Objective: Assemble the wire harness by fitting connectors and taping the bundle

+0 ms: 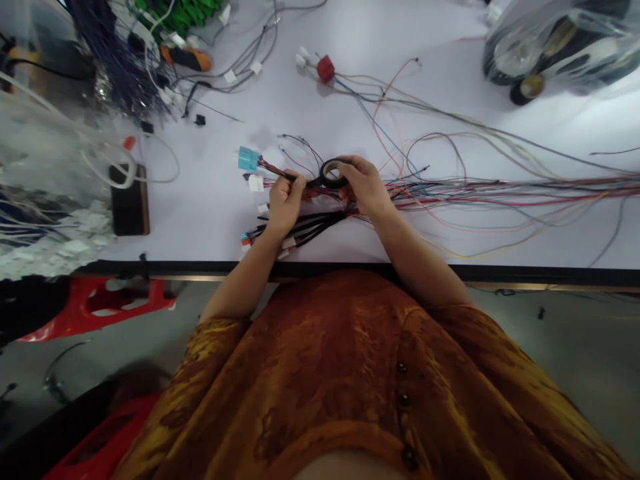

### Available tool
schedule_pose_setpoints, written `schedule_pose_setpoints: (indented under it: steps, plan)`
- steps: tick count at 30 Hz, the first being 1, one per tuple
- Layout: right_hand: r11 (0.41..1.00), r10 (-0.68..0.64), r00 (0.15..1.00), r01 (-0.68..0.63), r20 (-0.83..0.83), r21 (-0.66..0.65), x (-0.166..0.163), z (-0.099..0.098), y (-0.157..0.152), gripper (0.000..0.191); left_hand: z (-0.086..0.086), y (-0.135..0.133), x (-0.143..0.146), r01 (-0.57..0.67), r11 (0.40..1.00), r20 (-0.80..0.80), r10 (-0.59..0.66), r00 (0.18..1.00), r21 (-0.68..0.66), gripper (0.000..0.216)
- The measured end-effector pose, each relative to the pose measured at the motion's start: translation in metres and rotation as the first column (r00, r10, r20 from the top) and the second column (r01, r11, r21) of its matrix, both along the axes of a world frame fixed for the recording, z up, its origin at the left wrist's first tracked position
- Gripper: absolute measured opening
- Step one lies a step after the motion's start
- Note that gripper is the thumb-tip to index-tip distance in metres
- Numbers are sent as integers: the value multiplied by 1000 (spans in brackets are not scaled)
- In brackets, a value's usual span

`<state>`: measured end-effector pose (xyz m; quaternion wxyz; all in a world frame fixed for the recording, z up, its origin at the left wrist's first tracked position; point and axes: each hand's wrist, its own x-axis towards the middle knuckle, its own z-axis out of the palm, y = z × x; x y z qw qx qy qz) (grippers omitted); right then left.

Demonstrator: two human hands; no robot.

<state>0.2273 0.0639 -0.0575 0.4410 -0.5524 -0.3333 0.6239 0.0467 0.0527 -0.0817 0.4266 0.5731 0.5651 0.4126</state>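
Observation:
My left hand is closed around a bundle of coloured wires near its connector end, over the white table. My right hand grips a roll of black tape held against the same bundle. A teal connector and a white connector stick out to the left of my left hand. Black taped branches of the harness fan out below my hands toward the table's front edge.
A red connector with loose wires lies at the back centre. A dark block sits at the left beside bagged white parts. Tangled cables fill the back left. A bagged reel is back right.

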Motion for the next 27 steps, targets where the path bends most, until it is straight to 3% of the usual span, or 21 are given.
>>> schedule_pose_setpoints:
  steps: [6, 10, 15, 20, 24, 27]
  plan:
    - [991, 9, 998, -16, -59, -133, -2, 13, 10, 10, -3, -1, 6, -74, 996, 57, 76, 995, -40, 61]
    - [998, 46, 998, -48, -49, -38, -4, 25, -13, 12, 1, -1, 7, -78, 996, 32, 79, 996, -39, 56]
    - [995, 73, 997, -75, 31, 65, -21, 33, -62, 33, 27, 9, 0, 39, 997, -165, -27, 986, 71, 43]
    - [1000, -16, 991, 19, -134, 25, -45, 21, -83, 41, 54, 28, 5, 278, 951, -408, -204, 890, 131, 33]
    - [999, -30, 954, 20, -298, -36, -57, 9, -88, 51, 60, 32, 19, 366, 922, -512, -255, 820, 127, 27]
    - [995, 100, 954, -102, -284, 11, -48, 5, -89, 54, 59, 19, 23, 324, 942, -554, -226, 801, 84, 9]
